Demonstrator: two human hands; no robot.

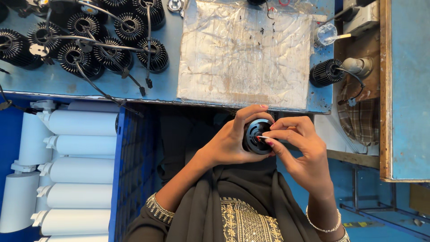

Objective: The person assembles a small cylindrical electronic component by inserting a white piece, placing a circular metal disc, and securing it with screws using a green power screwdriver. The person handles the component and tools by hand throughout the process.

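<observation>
Cradling a round black lamp housing (256, 136) above the lap, the left hand (233, 141) wraps it firmly while the right hand (300, 150) pinches narrowly at its open face. Behind lies a clear plastic sheet (244, 54) on the blue table (58, 80); white cylindrical casings (76, 170) fill a blue crate (132, 170) at left.

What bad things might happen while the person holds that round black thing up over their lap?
1. The round black part is held in mid-air, off the table, by the left hand alone; it might slip and drop into the lap.
2. The right hand works at its face with just the fingertips, so anything tiny there could fall and get lost.
3. Loose wires dangle over the table edge and might snag.
</observation>
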